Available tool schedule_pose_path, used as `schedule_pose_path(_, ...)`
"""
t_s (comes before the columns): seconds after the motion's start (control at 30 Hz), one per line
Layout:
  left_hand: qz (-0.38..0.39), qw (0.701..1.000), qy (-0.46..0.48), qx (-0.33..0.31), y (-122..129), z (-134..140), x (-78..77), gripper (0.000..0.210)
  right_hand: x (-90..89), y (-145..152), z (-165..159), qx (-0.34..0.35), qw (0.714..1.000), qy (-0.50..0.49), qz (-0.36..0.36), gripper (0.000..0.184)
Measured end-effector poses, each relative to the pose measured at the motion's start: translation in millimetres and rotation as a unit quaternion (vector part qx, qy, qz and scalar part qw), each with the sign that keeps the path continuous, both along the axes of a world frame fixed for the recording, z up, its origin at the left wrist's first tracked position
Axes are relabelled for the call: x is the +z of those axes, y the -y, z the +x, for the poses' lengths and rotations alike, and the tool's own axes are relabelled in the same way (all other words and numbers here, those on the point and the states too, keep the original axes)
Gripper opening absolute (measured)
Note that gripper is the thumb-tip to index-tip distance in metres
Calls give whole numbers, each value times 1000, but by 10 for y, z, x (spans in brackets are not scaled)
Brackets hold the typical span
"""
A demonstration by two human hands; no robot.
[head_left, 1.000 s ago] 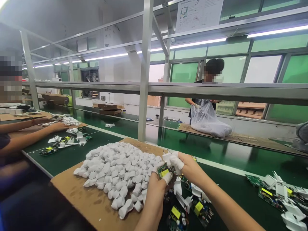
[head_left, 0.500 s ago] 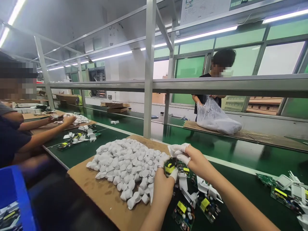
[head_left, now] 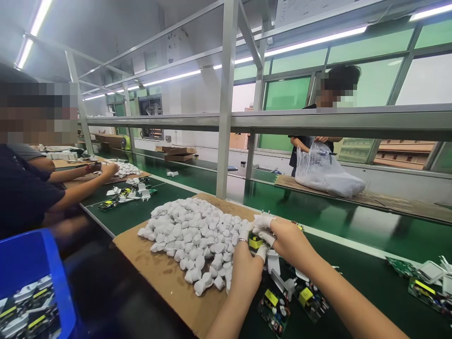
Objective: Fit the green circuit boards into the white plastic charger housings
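Observation:
White finger covers show on the fingertips of both hands. My left hand (head_left: 248, 256) grips a green circuit board (head_left: 255, 242) with a yellow component, thumb in front. My right hand (head_left: 273, 231) is closed on the board's upper right side, its fingers bent over it and hiding much of it. Left of the hands, a heap of small white rounded pieces (head_left: 192, 230) lies on a brown cardboard sheet (head_left: 155, 278). Below and right of my hands lie several more boards (head_left: 274, 306) with white plastic parts and yellow components.
A blue bin (head_left: 63, 282) of boards stands at the lower left. On the left, a co-worker (head_left: 24, 183) handles white pieces. Across the green bench (head_left: 353, 278), another person holds a clear plastic bag (head_left: 328, 174). More boards (head_left: 427, 285) lie at right. A metal post (head_left: 226, 103) rises centrally.
The view has turned slightly left, so more of the blue bin shows. My right fingers have drawn in over the board, which is now more hidden. The person across has shifted the bag's top.

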State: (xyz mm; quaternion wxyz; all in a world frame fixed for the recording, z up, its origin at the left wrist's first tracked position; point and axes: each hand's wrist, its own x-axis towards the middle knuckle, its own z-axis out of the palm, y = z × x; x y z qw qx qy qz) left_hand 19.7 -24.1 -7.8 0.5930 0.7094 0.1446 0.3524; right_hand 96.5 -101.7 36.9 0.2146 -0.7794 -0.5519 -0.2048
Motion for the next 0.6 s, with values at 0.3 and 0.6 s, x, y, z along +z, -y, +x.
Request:
schedule_pose_path(0.3,-81,996,33,-6,-89,28,-74,23,47,35,-63,25,993,-7,-119,37)
schedule_pose_path(0.6,-412,879,194,-143,29,-30,95,27,129,105,-145,-21,981,-175,-79,24)
